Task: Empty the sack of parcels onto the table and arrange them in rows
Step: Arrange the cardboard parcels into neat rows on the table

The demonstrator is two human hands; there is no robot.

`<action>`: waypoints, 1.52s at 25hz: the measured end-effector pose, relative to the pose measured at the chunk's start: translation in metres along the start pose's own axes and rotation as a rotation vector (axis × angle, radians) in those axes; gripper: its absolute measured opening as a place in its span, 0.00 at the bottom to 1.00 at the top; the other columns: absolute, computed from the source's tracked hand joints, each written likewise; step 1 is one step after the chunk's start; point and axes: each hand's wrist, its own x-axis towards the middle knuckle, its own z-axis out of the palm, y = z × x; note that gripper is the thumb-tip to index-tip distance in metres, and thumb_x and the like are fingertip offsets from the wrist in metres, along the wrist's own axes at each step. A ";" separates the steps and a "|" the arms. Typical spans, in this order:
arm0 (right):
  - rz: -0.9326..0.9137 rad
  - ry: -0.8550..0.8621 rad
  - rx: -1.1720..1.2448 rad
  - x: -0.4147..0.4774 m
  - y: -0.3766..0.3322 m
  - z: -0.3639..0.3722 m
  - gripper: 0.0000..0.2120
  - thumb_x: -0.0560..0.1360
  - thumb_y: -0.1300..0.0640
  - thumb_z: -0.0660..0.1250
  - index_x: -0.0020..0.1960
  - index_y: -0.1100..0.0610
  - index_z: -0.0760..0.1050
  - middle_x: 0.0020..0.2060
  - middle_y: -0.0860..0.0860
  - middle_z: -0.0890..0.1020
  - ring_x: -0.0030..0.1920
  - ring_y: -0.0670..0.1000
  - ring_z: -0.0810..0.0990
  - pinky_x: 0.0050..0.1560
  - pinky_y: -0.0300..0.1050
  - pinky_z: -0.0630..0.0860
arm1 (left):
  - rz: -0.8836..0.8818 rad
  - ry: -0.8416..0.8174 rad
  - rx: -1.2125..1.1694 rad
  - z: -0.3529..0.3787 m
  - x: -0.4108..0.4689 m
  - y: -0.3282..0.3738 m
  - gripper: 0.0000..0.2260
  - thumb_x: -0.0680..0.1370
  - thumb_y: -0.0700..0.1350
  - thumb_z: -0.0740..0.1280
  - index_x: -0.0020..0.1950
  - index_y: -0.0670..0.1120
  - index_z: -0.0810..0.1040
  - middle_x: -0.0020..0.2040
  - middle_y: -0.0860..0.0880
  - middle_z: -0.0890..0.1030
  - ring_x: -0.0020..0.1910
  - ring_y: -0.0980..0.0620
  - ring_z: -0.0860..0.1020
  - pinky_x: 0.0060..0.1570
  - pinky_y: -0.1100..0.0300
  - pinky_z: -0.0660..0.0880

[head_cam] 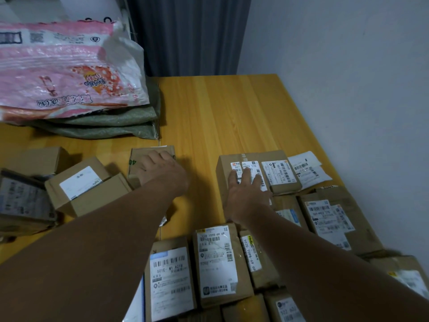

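My left hand lies over a brown cardboard parcel with green print near the table's middle, fingers curled over its far edge. My right hand rests with straight fingers on the white label of a larger brown box to the right. Several labelled parcels sit in rows at the front right. Loose boxes lie in a heap at the left. The pink and white woven sack lies flat at the back left.
Folded green sacks lie under the pink one. The wooden table runs to a white wall on the right and a grey curtain behind. White plastic mailers sit at the right edge.
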 end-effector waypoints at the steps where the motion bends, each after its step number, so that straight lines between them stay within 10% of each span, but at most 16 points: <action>1: 0.003 0.005 0.003 0.000 0.001 0.001 0.42 0.79 0.52 0.63 0.81 0.54 0.38 0.80 0.62 0.42 0.79 0.69 0.45 0.69 0.72 0.64 | 0.006 -0.002 0.001 0.000 -0.001 0.000 0.27 0.79 0.48 0.62 0.75 0.40 0.57 0.74 0.38 0.60 0.74 0.37 0.59 0.71 0.40 0.61; 8: 0.037 0.072 -0.007 -0.003 0.003 0.005 0.39 0.80 0.44 0.60 0.81 0.58 0.44 0.79 0.65 0.49 0.77 0.67 0.53 0.67 0.69 0.68 | 0.037 0.010 0.014 -0.004 -0.007 0.000 0.25 0.79 0.46 0.63 0.73 0.40 0.60 0.71 0.38 0.62 0.71 0.38 0.61 0.69 0.42 0.63; 14: -0.089 0.172 0.028 -0.002 -0.002 -0.012 0.30 0.79 0.46 0.61 0.76 0.58 0.60 0.73 0.61 0.63 0.72 0.62 0.62 0.65 0.62 0.69 | 0.166 0.001 0.153 -0.018 0.002 -0.018 0.52 0.71 0.51 0.77 0.81 0.45 0.43 0.79 0.40 0.54 0.75 0.37 0.60 0.68 0.44 0.68; 28: -0.146 0.078 0.229 -0.017 -0.019 -0.038 0.28 0.80 0.48 0.62 0.75 0.60 0.61 0.70 0.61 0.67 0.70 0.62 0.66 0.65 0.57 0.70 | 0.259 0.229 -0.097 -0.028 -0.018 -0.044 0.36 0.71 0.57 0.73 0.72 0.48 0.61 0.67 0.43 0.67 0.67 0.40 0.64 0.63 0.44 0.65; 38: -0.013 -0.098 1.184 -0.096 -0.043 -0.118 0.31 0.81 0.33 0.54 0.71 0.57 0.67 0.62 0.58 0.77 0.58 0.61 0.80 0.50 0.59 0.83 | 0.332 0.406 -0.492 -0.062 -0.109 -0.071 0.36 0.69 0.52 0.76 0.70 0.48 0.60 0.63 0.42 0.64 0.64 0.39 0.65 0.58 0.40 0.73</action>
